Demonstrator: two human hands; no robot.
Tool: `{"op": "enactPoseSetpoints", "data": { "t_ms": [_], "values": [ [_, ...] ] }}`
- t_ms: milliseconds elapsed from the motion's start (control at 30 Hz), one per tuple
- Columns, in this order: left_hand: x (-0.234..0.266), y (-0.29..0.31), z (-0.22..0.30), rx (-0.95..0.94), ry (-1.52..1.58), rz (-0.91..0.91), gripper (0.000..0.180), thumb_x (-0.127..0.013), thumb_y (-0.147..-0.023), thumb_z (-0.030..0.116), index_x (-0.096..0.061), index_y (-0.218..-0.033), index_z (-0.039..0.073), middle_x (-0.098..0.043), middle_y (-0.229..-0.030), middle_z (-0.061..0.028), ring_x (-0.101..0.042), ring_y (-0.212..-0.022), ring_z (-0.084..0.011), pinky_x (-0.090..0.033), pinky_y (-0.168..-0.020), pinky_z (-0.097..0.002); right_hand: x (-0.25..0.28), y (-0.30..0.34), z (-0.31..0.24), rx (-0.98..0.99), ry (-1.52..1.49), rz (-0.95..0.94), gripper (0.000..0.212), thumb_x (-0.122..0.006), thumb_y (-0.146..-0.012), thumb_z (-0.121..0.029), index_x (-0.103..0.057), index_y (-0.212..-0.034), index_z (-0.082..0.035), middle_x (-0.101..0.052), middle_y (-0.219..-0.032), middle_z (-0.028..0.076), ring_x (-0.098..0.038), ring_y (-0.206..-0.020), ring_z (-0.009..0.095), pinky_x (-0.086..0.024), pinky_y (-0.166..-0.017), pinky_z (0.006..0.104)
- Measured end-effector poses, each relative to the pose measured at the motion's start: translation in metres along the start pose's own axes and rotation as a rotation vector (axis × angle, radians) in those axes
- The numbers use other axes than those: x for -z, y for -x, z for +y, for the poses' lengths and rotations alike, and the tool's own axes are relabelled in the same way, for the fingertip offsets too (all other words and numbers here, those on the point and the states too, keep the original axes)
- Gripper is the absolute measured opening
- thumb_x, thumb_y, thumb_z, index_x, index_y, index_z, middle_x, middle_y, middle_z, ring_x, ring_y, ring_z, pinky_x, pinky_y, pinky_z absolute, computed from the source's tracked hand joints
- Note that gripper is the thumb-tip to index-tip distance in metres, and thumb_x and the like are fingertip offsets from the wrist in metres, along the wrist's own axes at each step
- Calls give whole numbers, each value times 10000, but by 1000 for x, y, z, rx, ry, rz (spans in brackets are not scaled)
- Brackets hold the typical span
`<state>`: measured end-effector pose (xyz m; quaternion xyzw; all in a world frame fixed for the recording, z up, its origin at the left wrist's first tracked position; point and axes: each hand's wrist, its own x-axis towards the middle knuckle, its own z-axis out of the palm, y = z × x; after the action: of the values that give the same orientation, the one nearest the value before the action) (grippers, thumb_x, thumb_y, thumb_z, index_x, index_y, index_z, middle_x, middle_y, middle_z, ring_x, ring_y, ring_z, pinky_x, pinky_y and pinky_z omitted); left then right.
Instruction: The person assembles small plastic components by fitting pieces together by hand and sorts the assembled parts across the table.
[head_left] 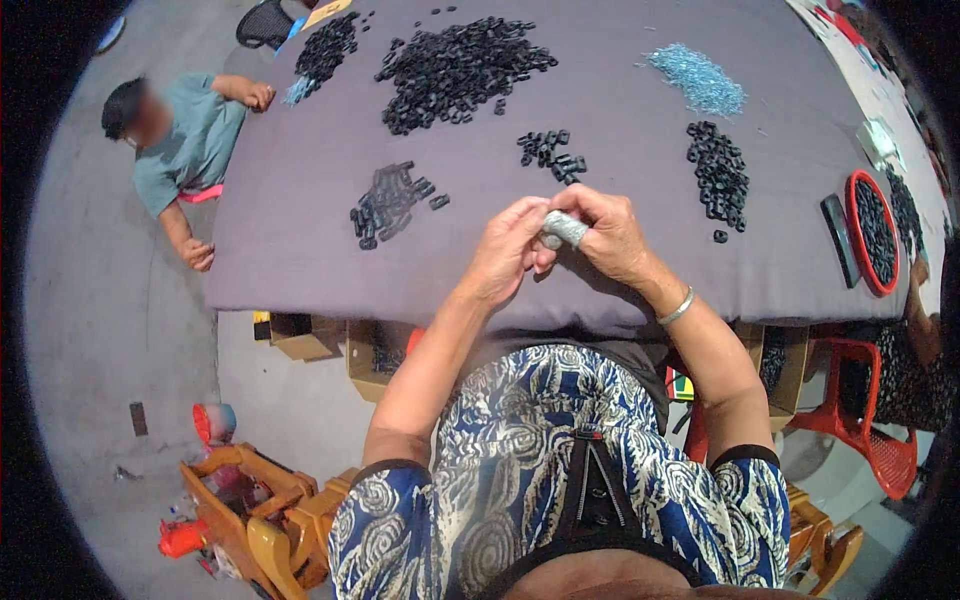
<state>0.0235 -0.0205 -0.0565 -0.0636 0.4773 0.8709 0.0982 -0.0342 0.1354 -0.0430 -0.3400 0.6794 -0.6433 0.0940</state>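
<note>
My left hand (pixel 512 250) and my right hand (pixel 612 238) meet above the near part of the grey cloth-covered table (pixel 300 262). Both have their fingers pinched together, fingertips touching or nearly so. A silver-grey wrapping (pixel 567 228) shows between them, apparently around my right thumb, with a smaller grey patch beside it. Whatever the fingertips hold is too small or hidden to make out. Just beyond my hands lies a small group of black cylindrical pieces (pixel 550 152). Left of them is a loose pile of similar, longer black pieces (pixel 390 203).
Farther back sit a large black heap (pixel 460 70) and a pile of light-blue thin pieces (pixel 698 78). On the right are another black pile (pixel 718 178) and a red basket (pixel 873 235) of black pieces. A person (pixel 190 140) sits at the left edge.
</note>
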Motion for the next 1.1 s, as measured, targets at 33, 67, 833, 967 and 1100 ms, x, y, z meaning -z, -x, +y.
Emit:
{"op": "enactPoseSetpoints", "data": {
  "t_ms": [33,67,833,967,1100],
  "values": [
    [-1,0,-1,-9,8,22,195,-483,-983,239,-541,-1002,53,-537,-748,-2,-508,-549,-68,-423,-461,-196,-1,-1,0,-2,-8,-23,75,-609,-874,-63,-600,-899,7,-674,-708,66,-652,-658,109,-530,-568,268],
    [0,-2,-2,-26,-60,36,194,-478,-984,229,-549,-989,48,-529,-718,2,-500,-533,-65,-415,-452,-197,-1,-3,3,-24,-3,-12,68,-599,-879,-52,-589,-885,15,-668,-711,65,-652,-659,115,-539,-579,273],
    [164,35,62,-643,-1697,894,578,-639,-811,439,-499,-1247,86,-479,-1143,-176,-448,-1098,-367,-372,-930,-480,-46,-1,3,-16,273,-62,602,-768,-742,-103,-453,-1251,-36,-606,-1051,81,-588,-954,166,-501,-838,304],
    [168,25,71,-560,-1644,811,728,-632,-783,521,-435,-1304,54,-465,-1188,-195,-434,-1125,-379,-360,-961,-476,-51,-19,14,53,334,-117,691,-802,-693,-149,-436,-1266,-24,-576,-1101,134,-590,-987,222,-499,-861,333],
    [170,15,76,-655,-1708,653,763,-642,-749,564,-465,-1294,60,-482,-1173,-192,-450,-1118,-377,-352,-969,-474,-68,-44,14,105,443,-123,707,-801,-688,-201,-436,-1265,-16,-559,-1148,158,-580,-1021,275,-490,-877,367]
  ]
}}
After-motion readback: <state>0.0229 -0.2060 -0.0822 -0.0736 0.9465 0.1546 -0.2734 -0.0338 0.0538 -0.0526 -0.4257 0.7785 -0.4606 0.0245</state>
